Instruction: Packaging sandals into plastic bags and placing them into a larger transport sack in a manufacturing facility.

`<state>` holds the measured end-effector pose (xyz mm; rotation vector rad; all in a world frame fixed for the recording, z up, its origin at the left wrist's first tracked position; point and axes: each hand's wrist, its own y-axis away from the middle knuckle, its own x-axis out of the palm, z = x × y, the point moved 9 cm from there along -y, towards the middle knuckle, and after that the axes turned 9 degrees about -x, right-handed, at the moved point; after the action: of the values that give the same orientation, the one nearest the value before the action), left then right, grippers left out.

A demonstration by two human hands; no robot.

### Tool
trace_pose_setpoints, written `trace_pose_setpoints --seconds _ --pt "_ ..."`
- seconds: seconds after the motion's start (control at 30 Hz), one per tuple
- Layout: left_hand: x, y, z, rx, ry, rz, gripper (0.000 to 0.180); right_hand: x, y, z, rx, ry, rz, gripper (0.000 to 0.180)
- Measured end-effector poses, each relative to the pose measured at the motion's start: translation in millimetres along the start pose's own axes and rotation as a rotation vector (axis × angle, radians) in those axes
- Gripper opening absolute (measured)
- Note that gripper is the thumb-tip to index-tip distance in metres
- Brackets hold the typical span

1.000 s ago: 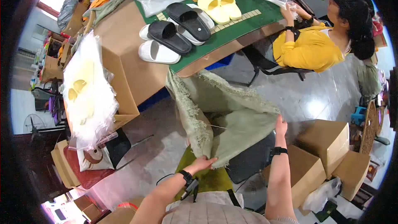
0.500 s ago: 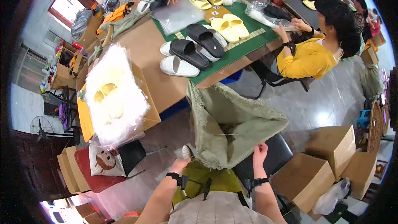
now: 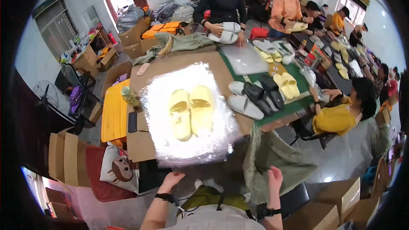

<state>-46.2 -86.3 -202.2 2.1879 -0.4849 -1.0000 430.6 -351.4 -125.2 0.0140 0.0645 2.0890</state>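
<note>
Head view, looking down from above: I see my left hand [image 3: 170, 180] low in the picture, just below the near edge of a clear plastic bag [image 3: 189, 117] that lies on the brown work table [image 3: 170, 66]. Its fingers are curled loosely toward that bag's edge, but I cannot tell whether they pinch the plastic or only touch it. Inside the bag lies a pair of pale yellow slippers [image 3: 191, 111], side by side, soles down, toes pointing away from me.

My right hand [image 3: 275, 176] is to the right of the plastic bag and slightly lower, its fingers closed on the upper edge of an olive-green woven sack [image 3: 277, 162], which hangs down beside the table's near right corner.

Beyond the plastic bag, to its right, a green cutting mat [image 3: 298, 102] holds white slippers [image 3: 243, 104], black slippers [image 3: 264, 96] and more yellow slippers [image 3: 286, 86], lying close together. A person in a yellow shirt [image 3: 336, 117] sits at the mat's right edge. At the far side of the table a person in black [image 3: 223, 2] holds a white slipper. Left of the plastic bag a dark phone [image 3: 132, 122] rests on a yellow board [image 3: 114, 110], with cardboard boxes [image 3: 64, 155] near the floor
</note>
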Motion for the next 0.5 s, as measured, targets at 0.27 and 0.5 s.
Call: trace_pose_setpoints --seconds 0.27,0.5 --pt "-199 79 -23 0.192 0.032 -0.551 0.036 280 16 228 -0.599 0.3 0.488 0.018" --pt "-211 100 -184 0.699 0.316 -0.322 0.027 424 -22 223 -0.803 0.927 0.632 0.041"
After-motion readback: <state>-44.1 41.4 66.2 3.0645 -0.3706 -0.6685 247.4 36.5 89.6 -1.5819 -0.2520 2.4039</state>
